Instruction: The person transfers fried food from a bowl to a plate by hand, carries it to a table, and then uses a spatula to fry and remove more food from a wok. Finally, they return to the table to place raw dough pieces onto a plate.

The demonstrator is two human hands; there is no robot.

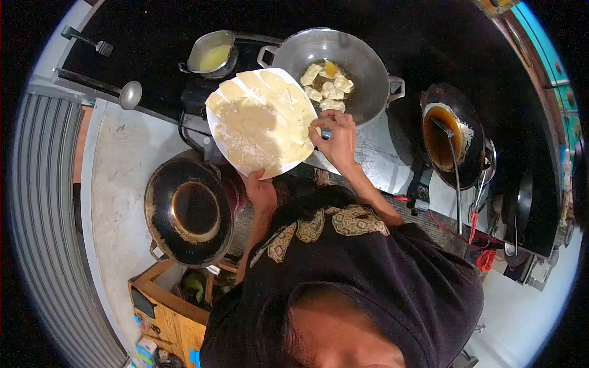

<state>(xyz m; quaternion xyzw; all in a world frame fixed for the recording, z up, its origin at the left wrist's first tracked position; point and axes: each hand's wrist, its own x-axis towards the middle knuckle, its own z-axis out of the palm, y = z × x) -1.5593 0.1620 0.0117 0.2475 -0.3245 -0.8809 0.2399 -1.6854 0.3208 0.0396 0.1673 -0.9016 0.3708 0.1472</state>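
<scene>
My left hand (261, 191) grips the near rim of a white plate (212, 126), thumb on top. Flat, pale, flour-dusted dough pieces (257, 119) cover the plate, overlapping. My right hand (337, 140) is at the plate's right edge, with thumb and forefinger pinched on a dough piece there; the fingers partly hide it. Just beyond the plate stands a large metal wok (368, 67) with oil in its bottom. Several pale, puffy dough pieces (333, 90) lie in the oil, close together.
A small pot (215, 54) of yellow liquid stands at the back left. One dark wok (190, 214) sits at the left, and another dark pan (443, 135) with brown liquid and a ladle (455, 165) is at the right. A ladle (130, 95) and fork-like utensil (103, 48) are at the far left.
</scene>
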